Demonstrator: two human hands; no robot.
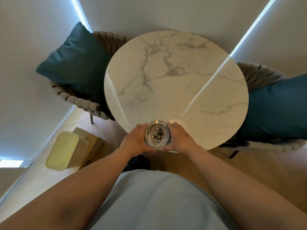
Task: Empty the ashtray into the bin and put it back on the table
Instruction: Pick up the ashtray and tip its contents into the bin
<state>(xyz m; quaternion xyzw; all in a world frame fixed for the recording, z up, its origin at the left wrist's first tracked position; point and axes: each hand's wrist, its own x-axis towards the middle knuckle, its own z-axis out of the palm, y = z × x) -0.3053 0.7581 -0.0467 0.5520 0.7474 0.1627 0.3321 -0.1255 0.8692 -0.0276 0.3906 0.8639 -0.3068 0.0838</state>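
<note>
**Two hands hold the ashtray at the near edge**

A round marble worktop fills the middle of the view. The ashtray is at its near edge, right in front of the person. It is round and shiny, like clear glass. Dark and light ash lies in the middle of it.

The left hand is on the left side of the ashtray. The right hand is on the right side. Both grips are curled around its rim, with the fingers of each hand touching the far side and the thumbs down at the near side. So each grip is pressed on the ashtray, one from each side. I cannot tell if the ashtray sits on the worktop or is lifted a little.

On the floor, to the left of the person, stands a pale yellow bin. A brown box is just beside it, between the bin and the worktop.

Two woven chairs stand by the worktop. One chair is at the far left edge, with a dark teal cushion on it. The other chair is at the right edge, and it has a teal cushion too.

The person wears a light blue shirt.
</note>
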